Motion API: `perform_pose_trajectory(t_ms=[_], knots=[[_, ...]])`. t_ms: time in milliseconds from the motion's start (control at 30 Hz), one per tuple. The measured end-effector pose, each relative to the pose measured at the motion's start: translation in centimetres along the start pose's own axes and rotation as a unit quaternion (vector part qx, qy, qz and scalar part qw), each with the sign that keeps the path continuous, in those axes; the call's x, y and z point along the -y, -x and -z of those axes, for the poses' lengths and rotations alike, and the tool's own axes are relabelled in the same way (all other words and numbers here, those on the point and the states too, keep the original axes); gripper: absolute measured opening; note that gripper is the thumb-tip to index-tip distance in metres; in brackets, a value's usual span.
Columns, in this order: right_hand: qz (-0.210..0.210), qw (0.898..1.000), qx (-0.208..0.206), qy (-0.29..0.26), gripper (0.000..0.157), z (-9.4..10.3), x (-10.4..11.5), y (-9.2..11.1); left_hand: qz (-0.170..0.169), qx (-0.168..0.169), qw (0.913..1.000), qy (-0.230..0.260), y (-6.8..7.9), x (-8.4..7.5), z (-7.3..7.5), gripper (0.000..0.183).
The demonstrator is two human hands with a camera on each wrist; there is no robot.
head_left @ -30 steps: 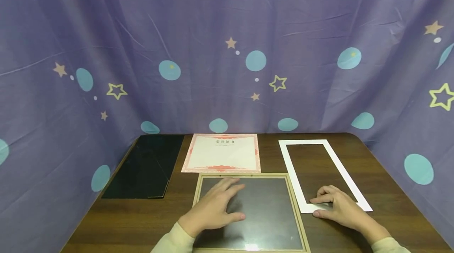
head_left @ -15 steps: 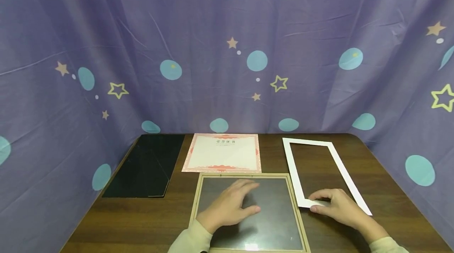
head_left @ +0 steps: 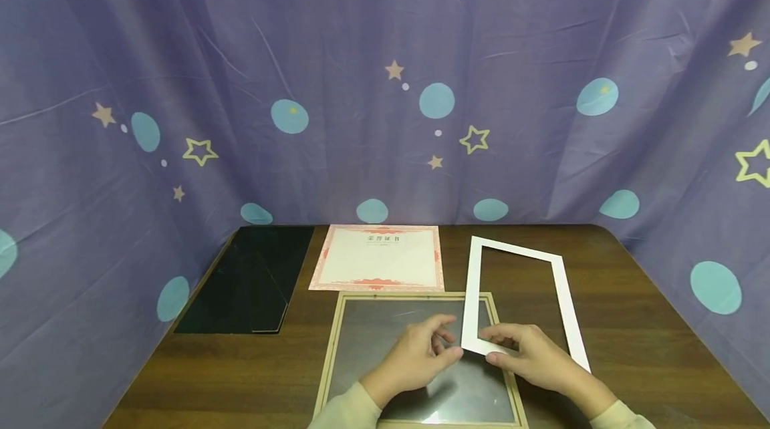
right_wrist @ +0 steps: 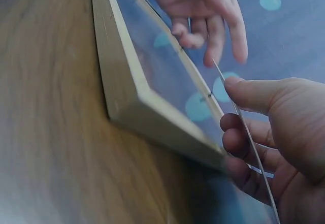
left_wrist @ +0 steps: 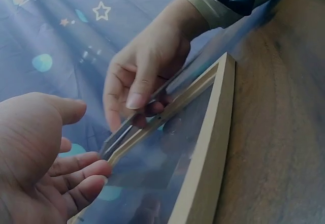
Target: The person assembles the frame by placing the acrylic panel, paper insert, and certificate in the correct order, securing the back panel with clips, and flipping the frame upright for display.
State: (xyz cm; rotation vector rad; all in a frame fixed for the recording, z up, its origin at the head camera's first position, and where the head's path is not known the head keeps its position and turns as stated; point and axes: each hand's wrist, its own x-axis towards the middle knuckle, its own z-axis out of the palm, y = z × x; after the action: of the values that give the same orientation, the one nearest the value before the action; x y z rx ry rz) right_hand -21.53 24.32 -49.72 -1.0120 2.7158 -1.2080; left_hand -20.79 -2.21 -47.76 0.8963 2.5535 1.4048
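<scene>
My right hand (head_left: 535, 359) pinches the near edge of a white picture mat (head_left: 472, 292), thumb below and fingers through its window. The mat is raised and tilted, overlapping the right side of a light wooden picture frame (head_left: 329, 355). In the right wrist view the mat (right_wrist: 246, 125) shows as a thin edge between thumb and fingers. My left hand (head_left: 415, 355) hovers over the frame's glossy pane (head_left: 367, 329), its fingers loosely bent and its fingertips right by the mat's near left corner. In the left wrist view those fingertips (left_wrist: 96, 176) are close to the mat's end.
A certificate (head_left: 379, 265) with a red patterned border lies behind the frame. At the left of the brown wooden table (head_left: 180, 382) rests a black backing board (head_left: 246, 282). A purple curtain (head_left: 361, 168) hangs behind and along both sides.
The right hand has lifted the mat from the table and carried it left over the frame's edge. My left hand has moved right, toward the mat's near corner.
</scene>
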Motion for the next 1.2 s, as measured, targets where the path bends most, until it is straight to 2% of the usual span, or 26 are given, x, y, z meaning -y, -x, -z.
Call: perform_pose_trajectory(t_ms=[167, 333, 500, 633, 733, 900, 1100, 1200], knots=[[0.017, 1.000, -0.009, -0.015, 0.031, -0.7, 1.3, -0.9, 0.030, -0.020, 0.9987, 0.035, -0.1, 0.2, -0.2, 0.052], [0.036, 0.999, -0.017, -0.036, 0.026, -1.5, 2.4, -2.0, 0.025, -0.043, 0.9977, 0.045, 0.0, 0.2, 0.1, 0.047], [0.074, 0.996, -0.029, -0.031, 0.027, -2.3, 3.1, -3.0, 0.025, -0.059, 0.9966, 0.052, 0.1, 0.3, 0.5, 0.043], [0.080, 0.996, -0.032, -0.033, 0.029, -2.7, 3.5, -3.8, 0.027, -0.070, 0.9928, 0.093, 0.1, 0.3, 1.2, 0.040], [0.070, 0.996, -0.028, -0.043, 0.031, -2.9, 3.8, -4.3, 0.035, -0.082, 0.9892, 0.116, 0.1, 0.2, 1.9, 0.037], [0.067, 0.996, -0.023, -0.056, 0.037, -3.2, 4.1, -4.9, 0.049, -0.112, 0.9852, 0.120, 0.1, -0.4, 3.1, 0.033], [0.050, 0.997, -0.029, -0.060, 0.045, -3.0, 4.1, -4.9, 0.042, -0.148, 0.9751, 0.160, 0.4, -2.6, 5.7, 0.030], [0.047, 0.996, -0.022, -0.075, 0.046, -3.0, 4.2, -4.8, 0.031, -0.161, 0.9697, 0.181, 0.4, -2.3, 6.9, 0.031]])
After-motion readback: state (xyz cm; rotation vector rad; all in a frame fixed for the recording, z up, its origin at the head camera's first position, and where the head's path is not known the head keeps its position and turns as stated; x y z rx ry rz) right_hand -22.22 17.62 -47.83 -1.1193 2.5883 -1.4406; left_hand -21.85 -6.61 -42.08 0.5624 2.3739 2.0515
